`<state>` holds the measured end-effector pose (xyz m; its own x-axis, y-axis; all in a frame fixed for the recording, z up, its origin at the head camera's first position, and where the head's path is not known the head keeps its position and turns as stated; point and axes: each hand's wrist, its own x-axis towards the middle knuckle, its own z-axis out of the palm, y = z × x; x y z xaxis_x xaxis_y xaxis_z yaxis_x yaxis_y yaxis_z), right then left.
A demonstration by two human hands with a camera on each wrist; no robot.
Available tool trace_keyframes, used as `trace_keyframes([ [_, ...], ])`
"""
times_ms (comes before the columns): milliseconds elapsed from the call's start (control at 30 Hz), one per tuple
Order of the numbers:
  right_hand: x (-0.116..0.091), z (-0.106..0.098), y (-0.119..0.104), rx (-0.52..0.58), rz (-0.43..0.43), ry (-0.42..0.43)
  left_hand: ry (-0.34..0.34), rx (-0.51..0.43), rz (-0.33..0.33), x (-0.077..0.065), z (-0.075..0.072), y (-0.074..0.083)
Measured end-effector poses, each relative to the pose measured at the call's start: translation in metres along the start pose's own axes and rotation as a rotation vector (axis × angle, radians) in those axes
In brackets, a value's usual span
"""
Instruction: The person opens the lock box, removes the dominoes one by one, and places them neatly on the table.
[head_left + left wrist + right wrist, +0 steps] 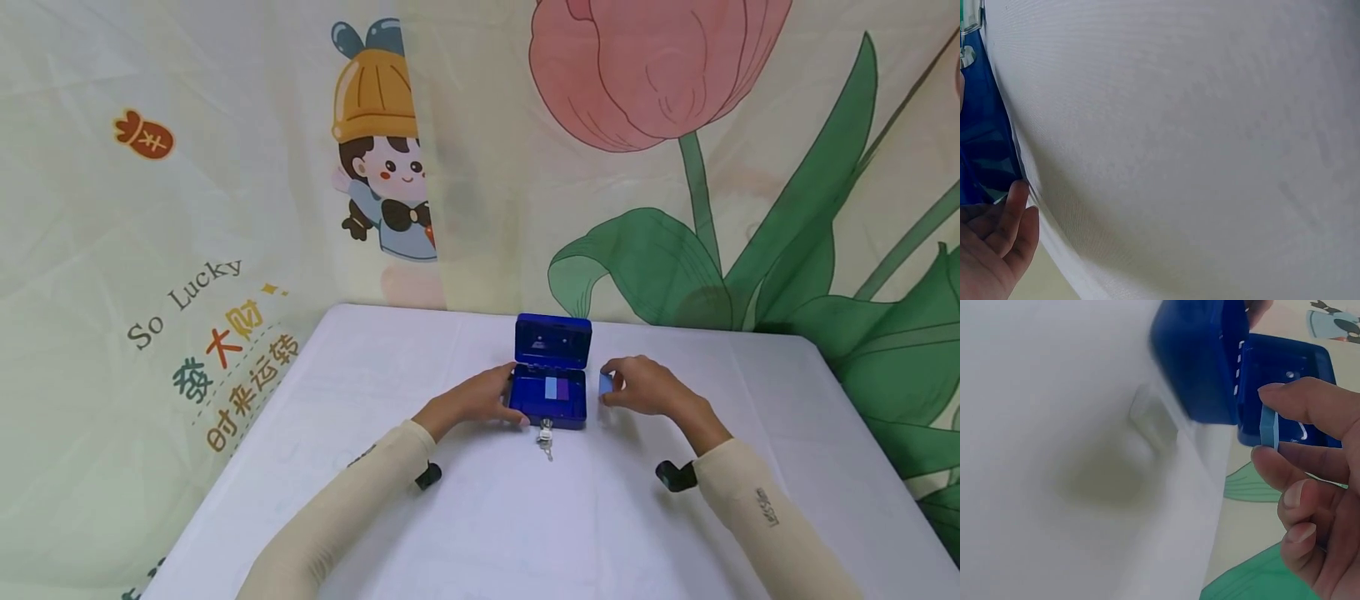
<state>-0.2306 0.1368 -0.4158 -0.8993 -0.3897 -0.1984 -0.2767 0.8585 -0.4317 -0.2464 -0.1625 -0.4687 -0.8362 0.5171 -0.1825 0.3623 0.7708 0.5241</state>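
A blue metal cash box [548, 417] stands with its lid [553, 340] raised, and a lock with keys [547, 437] hangs at its front. Inside lie a light blue block [551, 387] and a purple block [562, 389], side by side. My left hand [483, 395] grips the box's left side, thumb at the front corner and fingers toward the hinge. Just right of the box, my right hand [640, 385] pinches a small light blue block [1269, 428] between thumb and fingers, above the table.
The box stands toward the far edge of a white-covered table [480, 517]. A printed cloth [480, 150] with a tulip and cartoon figure hangs right behind it. Dark wrist cameras [677, 476] sit below both forearms.
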Motion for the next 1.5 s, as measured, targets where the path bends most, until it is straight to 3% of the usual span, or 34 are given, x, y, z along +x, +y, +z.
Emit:
trace_keyframes([
  [733,-0.005,0.015,0.034,0.018,0.074,-0.058,0.008,0.007,-0.004,-0.001,0.000,0.001],
  [1500,-0.010,0.032,0.043,0.018,0.069,-0.071,0.002,-0.004,0.013,0.001,0.002,-0.002],
])
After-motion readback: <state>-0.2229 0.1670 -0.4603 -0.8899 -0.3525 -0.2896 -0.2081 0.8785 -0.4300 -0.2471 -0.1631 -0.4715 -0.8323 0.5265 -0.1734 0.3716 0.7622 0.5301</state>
